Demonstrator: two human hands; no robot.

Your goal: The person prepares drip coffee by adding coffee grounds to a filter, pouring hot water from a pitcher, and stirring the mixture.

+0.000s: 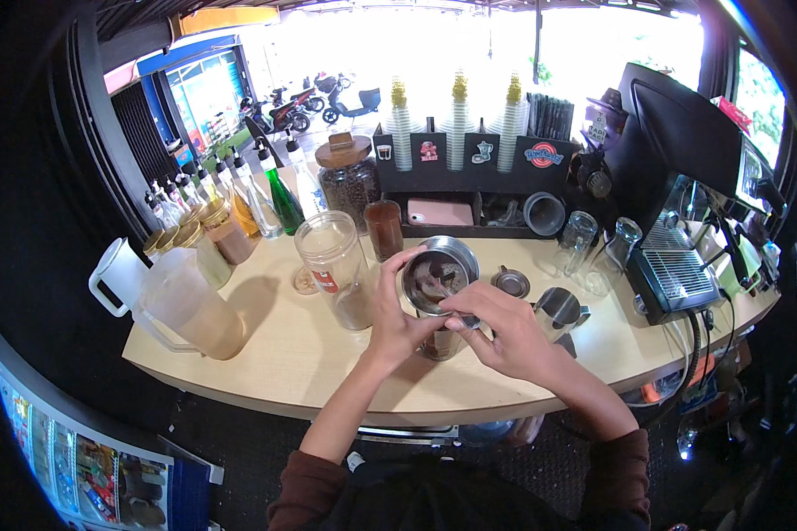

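My left hand [398, 315] grips a metal cup [415, 302] by its side, tilted so its mouth faces me. Inside it is a dark brown liquid [437, 273] with froth. My right hand [505, 325] pinches a thin metal utensil, probably a spoon [447, 292], reaching into the cup. Another round metal rim [468, 252] shows just behind the cup. Beneath my hands stands a glass [440, 345] with brown contents, partly hidden. To the left is a clear jar [335, 279] with brown powder low in it.
On the wooden counter [285, 368] stand a frosted pitcher [192, 312], syrup bottles [282, 192], a coffee-bean jar [349, 186] and a reddish-brown glass [384, 232]. Rightward are a small metal lid [510, 282], a steel pitcher [556, 312], glass vessels [574, 242] and an espresso machine [677, 265]. Behind is a black cup organizer [432, 179].
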